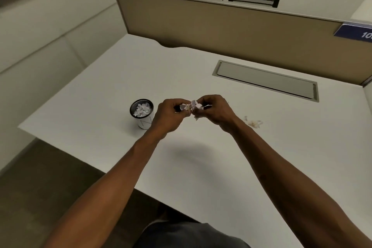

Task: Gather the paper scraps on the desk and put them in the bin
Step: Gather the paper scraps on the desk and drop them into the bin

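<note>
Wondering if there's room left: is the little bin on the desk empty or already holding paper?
Holding paper: the bin stands upright, and crumpled white scraps show inside its dark rim.

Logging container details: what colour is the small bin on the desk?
White body with a black rim; the bin shows best in the head view.

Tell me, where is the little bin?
In the head view, the small black-rimmed bin stands on the white desk, just left of the left hand, already holding paper scraps.
</note>
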The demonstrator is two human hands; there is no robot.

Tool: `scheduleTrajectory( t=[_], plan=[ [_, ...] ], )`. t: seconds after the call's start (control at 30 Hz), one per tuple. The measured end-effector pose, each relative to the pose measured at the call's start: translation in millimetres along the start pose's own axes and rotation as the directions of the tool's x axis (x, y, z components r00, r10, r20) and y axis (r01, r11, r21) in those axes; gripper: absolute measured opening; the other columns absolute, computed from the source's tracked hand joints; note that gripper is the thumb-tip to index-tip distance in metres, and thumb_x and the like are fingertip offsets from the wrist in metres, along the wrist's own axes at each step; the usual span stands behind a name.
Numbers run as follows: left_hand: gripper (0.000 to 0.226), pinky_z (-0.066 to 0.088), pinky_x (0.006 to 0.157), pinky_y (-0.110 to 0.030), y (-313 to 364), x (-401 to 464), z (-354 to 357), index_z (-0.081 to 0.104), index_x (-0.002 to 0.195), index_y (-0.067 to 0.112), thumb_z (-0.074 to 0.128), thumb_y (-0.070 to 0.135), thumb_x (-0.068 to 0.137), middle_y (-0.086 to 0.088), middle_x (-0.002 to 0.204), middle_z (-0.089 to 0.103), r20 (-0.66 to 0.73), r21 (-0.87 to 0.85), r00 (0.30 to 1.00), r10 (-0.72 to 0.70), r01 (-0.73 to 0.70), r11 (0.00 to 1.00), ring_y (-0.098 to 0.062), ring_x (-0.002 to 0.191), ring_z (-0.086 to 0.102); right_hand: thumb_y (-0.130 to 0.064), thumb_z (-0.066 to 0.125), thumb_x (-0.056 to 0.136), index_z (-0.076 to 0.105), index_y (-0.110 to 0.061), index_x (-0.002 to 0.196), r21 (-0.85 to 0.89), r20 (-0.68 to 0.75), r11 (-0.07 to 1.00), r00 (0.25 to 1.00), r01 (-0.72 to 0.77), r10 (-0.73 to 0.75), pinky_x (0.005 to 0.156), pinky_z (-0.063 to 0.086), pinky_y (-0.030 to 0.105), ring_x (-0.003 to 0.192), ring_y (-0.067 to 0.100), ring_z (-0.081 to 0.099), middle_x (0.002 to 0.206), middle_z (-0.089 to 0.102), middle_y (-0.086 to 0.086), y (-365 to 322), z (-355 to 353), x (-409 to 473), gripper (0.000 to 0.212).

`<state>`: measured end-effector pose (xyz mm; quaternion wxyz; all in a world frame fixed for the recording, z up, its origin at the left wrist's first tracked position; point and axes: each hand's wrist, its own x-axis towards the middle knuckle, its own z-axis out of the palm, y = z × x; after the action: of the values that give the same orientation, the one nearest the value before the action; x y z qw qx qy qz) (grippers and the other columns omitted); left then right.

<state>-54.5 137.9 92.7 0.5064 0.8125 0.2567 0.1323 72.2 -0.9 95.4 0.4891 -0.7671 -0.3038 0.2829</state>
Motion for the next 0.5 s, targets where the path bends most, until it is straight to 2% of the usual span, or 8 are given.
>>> scheduleTrajectory(
  t=[0.07,0.17,0.33,0.5],
  plan=[
    [0.018,0.060,0.086,-0.040,-5,0,-22,0.077,0.099,0.029,0.079,0.022,0.082,0.010,0.093,0.077,-0.026,-0.035,1.000,0.005,-0.006,0.999,-0.010,0.090,0.072,-0.022,0.083,0.077,0.076,-0.014,0.088,0.011,0.024,1.000,1.000,0.012,-0.013,0.084,0.058,0.047,0.076,0.018,0.076,0.077,0.078,0.004,-11,18,14,0.016],
    [0.017,0.058,0.080,-0.026,-12,1,-54,0.078,0.097,0.028,0.077,0.016,0.084,0.011,0.091,0.077,-0.094,-0.056,0.996,-0.012,0.007,0.998,-0.006,0.088,0.072,-0.018,0.084,0.076,0.075,-0.011,0.088,0.045,0.059,0.999,0.998,0.018,-0.020,0.089,0.059,0.048,0.076,0.020,0.077,0.080,0.078,0.007,-29,45,34,0.016],
    [0.018,0.061,0.084,-0.040,-37,9,-98,0.076,0.098,0.034,0.077,0.025,0.082,0.012,0.090,0.077,-0.180,-0.054,0.981,-0.078,0.069,0.996,-0.011,0.088,0.073,-0.011,0.086,0.073,0.076,-0.008,0.086,0.049,0.088,0.999,0.996,-0.016,0.012,0.087,0.061,0.048,0.077,0.024,0.077,0.082,0.077,0.010,-54,90,68,0.016],
    [0.018,0.060,0.084,-0.037,-63,17,-126,0.077,0.099,0.029,0.079,0.029,0.081,0.012,0.093,0.076,-0.215,-0.007,0.970,-0.115,0.116,0.993,-0.009,0.089,0.072,-0.006,0.085,0.071,0.076,-0.011,0.084,-0.032,0.123,0.996,0.989,-0.079,0.082,0.081,0.062,0.048,0.083,0.027,0.076,0.085,0.077,0.011,-67,129,95,0.017]
  ],
)
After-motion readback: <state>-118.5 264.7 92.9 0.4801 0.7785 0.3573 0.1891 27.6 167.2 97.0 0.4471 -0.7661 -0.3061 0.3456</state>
